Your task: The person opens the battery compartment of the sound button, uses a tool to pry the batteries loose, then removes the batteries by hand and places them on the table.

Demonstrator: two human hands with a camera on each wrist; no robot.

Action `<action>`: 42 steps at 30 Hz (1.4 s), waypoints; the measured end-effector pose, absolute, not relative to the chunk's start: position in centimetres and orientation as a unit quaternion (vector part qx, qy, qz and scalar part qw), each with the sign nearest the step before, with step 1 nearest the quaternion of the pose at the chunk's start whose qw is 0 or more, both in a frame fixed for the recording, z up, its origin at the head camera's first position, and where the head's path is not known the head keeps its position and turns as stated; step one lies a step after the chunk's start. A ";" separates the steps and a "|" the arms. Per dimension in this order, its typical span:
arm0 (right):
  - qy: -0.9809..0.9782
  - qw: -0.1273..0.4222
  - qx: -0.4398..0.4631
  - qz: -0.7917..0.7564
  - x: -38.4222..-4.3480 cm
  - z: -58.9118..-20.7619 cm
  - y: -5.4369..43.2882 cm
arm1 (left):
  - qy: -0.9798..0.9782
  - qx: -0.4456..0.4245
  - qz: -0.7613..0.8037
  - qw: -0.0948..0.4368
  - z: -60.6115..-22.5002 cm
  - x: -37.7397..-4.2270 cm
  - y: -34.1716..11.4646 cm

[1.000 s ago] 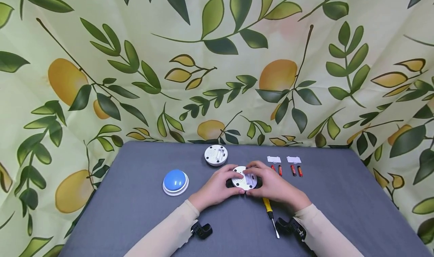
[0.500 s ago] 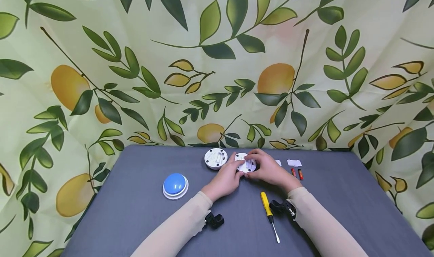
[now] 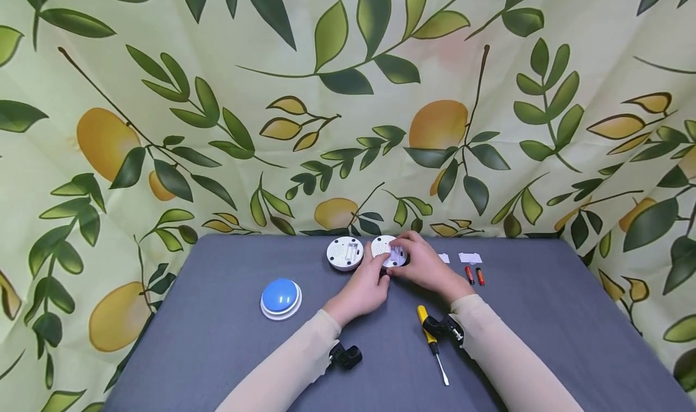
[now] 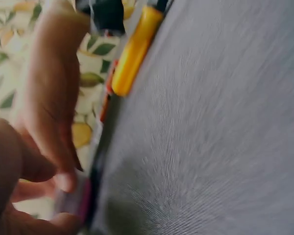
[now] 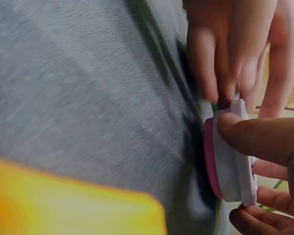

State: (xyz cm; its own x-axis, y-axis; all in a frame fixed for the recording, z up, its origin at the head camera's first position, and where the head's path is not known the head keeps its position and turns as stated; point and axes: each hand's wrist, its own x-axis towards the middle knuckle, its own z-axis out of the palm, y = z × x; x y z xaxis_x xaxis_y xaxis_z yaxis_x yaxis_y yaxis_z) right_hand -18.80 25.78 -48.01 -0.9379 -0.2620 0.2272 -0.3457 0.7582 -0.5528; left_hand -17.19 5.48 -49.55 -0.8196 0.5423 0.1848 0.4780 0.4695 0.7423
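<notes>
An upturned round button (image 3: 382, 243) rests on the far part of the table, its white base up and battery compartment visible; the right wrist view shows its pink dome (image 5: 212, 159) facing the cloth. My right hand (image 3: 426, 264) grips it, thumb (image 5: 245, 134) on the near rim and fingers on the far side. My left hand (image 3: 359, 288) reaches in from the left with its fingers fairly straight, fingertips at the button's left edge. Just left of it lies a second upturned white button (image 3: 338, 256), with its own battery compartment showing.
A blue-domed button (image 3: 280, 295) stands upright at left. A yellow-handled screwdriver (image 3: 422, 315) lies below my right wrist. Red batteries (image 3: 469, 275) and white battery covers (image 3: 470, 258) lie at the right. A leaf-patterned cloth (image 3: 337, 158) hangs behind the grey table (image 3: 217, 351).
The pink-domed button has moved away from me and slightly left, to beside the second upturned button. Both hands moved with it. The screwdriver handle, partly hidden at first, came into view.
</notes>
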 end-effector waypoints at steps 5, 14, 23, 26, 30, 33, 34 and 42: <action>-0.939 0.078 0.148 0.300 -17.6 -47.5 25.5 | 0.863 0.311 0.384 0.102 -47.1 -13.4 3.3; -0.967 0.002 0.069 0.244 -10.7 -45.9 27.1 | 0.893 0.393 0.216 -0.043 -43.3 -8.0 -3.7; -0.955 -0.065 0.024 0.290 -5.7 -47.3 27.4 | 0.940 0.278 0.134 -0.147 -44.8 -10.5 -10.7; -0.944 -0.086 0.004 0.319 -5.1 -47.7 26.9 | 0.953 0.248 0.126 -0.123 -45.9 -11.3 -11.7; -0.937 -0.098 -0.020 0.335 -4.7 -48.1 26.5 | 0.961 0.228 0.129 -0.087 -46.9 -11.8 -12.2; -0.940 -0.096 -0.020 0.326 -4.7 -48.1 26.5 | 0.964 0.218 0.137 -0.068 -47.5 -12.1 -12.3; -0.940 -0.096 -0.020 0.325 -4.7 -48.0 26.5 | 0.964 0.216 0.141 -0.065 -47.7 -12.2 -12.4; -0.974 -0.039 0.017 0.225 -5.3 -47.5 25.4 | 0.959 0.207 0.187 -0.047 -48.0 -12.8 -13.1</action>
